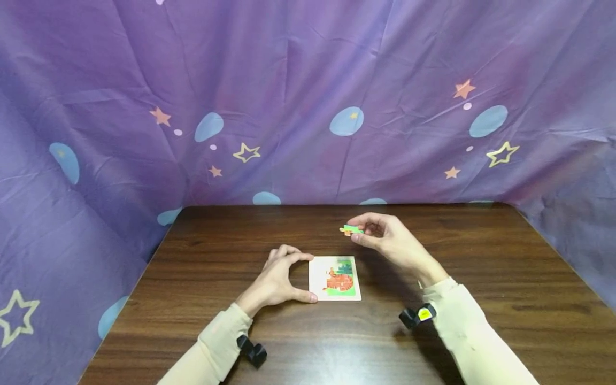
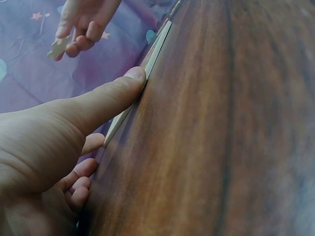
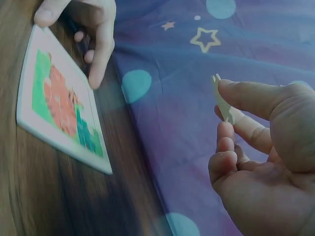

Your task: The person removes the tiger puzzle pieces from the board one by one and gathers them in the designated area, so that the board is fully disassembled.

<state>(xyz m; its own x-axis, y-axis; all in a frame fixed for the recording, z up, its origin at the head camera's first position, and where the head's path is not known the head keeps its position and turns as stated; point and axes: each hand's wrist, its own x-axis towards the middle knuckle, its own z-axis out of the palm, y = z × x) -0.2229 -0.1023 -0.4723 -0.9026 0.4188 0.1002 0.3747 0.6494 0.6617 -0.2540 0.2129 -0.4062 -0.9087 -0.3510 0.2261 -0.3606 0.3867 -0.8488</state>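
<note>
The jigsaw board (image 1: 318,277) lies flat on the wooden tabletop (image 1: 207,262), and its picture seems to be more than half made: the orange striped animal (image 1: 339,282) and green parts fill the right side, while the left side is blank white. The right hand (image 1: 393,243) is in the air near the board's far right corner, and pinches a green and orange jigsaw piece (image 1: 353,228) between thumb and fingers; I cannot tell if it is one piece or several joined. In my judgement, the left side of the picture is what remains. The left hand (image 1: 279,278) has thumb and index finger spread wide, and holds the board at its two left corners. The right edge is free of hands, and the tabletop gives much room on both sides, with the patterned curtain (image 1: 289,107) behind
</note>
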